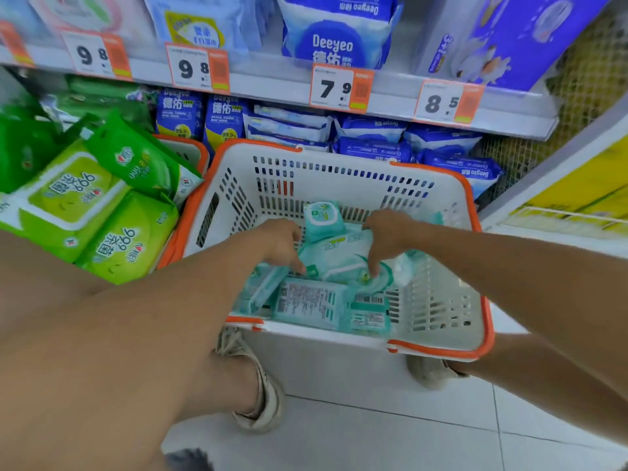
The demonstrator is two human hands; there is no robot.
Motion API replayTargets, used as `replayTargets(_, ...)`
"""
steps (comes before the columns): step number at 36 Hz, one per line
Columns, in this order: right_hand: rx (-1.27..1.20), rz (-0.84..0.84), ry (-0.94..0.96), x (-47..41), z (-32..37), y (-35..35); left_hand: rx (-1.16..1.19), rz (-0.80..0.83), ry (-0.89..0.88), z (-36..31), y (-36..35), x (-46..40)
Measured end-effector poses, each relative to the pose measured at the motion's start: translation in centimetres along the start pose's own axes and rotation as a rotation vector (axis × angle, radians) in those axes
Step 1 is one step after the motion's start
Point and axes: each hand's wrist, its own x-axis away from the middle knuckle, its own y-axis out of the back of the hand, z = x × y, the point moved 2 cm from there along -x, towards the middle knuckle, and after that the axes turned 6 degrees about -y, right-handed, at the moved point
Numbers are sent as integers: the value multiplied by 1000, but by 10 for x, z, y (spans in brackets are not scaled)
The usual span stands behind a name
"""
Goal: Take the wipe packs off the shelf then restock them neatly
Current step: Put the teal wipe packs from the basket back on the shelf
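Several teal wipe packs lie in a white basket with an orange rim (438, 300) on the floor before the shelf. Both of my hands reach into it. My left hand (280, 244) and my right hand (385, 236) grip the two ends of a large teal wipe pack (343, 258) lying on top of the pile. A small teal pack (321, 219) stands just behind it. Other teal packs (309, 302) lie label-down at the basket's near side.
Green wipe packs (78, 205) fill a second basket at the left. Blue Deeyeo packs (373, 137) sit on the lower shelf behind the basket, under price tags (339, 88). A yellow fixture (577, 185) stands at the right. My feet rest on the white tiled floor.
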Motion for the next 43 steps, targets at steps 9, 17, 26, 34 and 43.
replayTargets(9,-622,112,-15,132,-83,150,1009,82,-294,-86,49,40)
replayTargets(17,-812,-191,204,190,-101,212,961,-363,-655,-169,135,102)
replayTargets(26,-505,-633,364,238,-90,263,616,-537,-869,-241,196,143)
replayTargets(34,-94,-1188,161,271,-131,377,-440,-822,-637,-278,315,115)
replayTargets(43,183,-861,-281,177,-183,472,-887,-544,-230,-289,335,51)
